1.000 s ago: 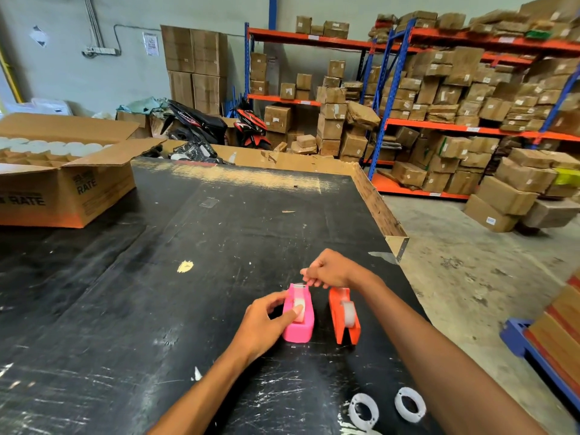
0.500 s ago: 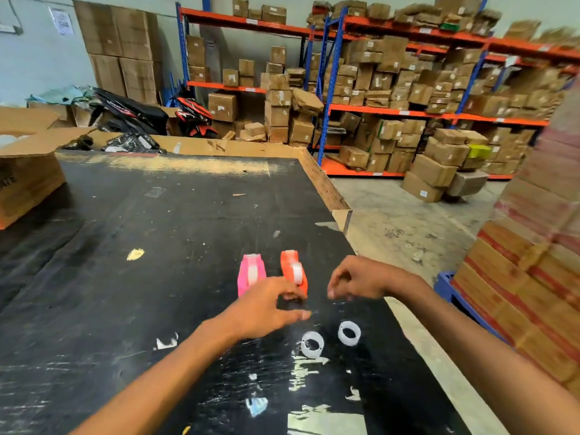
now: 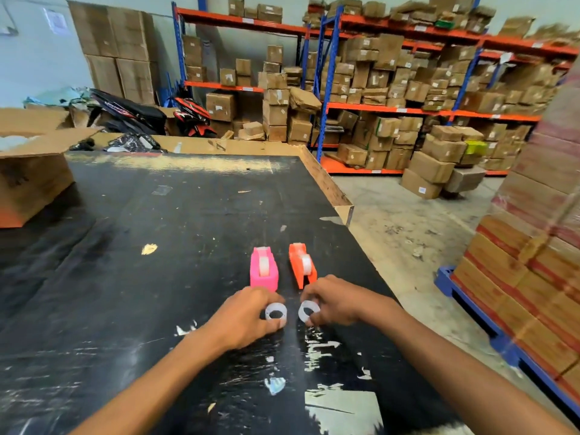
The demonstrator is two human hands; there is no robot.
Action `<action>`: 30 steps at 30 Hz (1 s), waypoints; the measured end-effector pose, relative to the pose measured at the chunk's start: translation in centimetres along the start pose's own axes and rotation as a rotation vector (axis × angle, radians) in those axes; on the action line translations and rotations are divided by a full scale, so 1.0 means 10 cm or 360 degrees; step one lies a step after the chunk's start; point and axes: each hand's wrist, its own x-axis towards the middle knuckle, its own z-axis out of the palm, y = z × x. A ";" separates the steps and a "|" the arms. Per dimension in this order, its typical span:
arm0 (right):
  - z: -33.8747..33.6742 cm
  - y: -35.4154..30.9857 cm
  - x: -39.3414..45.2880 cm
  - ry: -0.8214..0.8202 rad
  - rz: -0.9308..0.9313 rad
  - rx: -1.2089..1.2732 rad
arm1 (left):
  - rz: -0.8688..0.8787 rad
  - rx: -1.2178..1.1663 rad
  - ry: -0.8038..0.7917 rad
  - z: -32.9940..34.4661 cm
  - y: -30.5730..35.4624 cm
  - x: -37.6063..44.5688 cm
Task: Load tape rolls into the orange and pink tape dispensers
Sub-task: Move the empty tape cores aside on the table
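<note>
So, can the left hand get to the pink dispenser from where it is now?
Probably yes. The left hand sits just in front of the pink dispenser with only bare table between, though its fingers already grip a white ring.

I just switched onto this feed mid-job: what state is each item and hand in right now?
Pink dispenser: upright, roll already seated.
Orange dispenser: upright, roll already seated.
Left ring: pinched in left hand.
Right ring: pinched in right hand.
Cardboard box: flaps open.
</note>
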 end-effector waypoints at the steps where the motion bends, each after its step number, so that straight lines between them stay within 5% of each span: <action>1: 0.01 -0.11 0.09 -0.0003 -0.0053 0.0028 | -0.0078 0.0009 0.0026 -0.07 -0.12 -0.06; 12: -0.09 -1.18 1.00 0.0152 -0.0282 -0.0225 | -0.0659 0.0165 0.0262 -0.67 -1.13 -0.36; 30: 0.02 -1.31 1.27 0.0085 -0.0244 -0.0456 | -0.0674 0.0172 0.0149 -0.55 -1.20 -0.14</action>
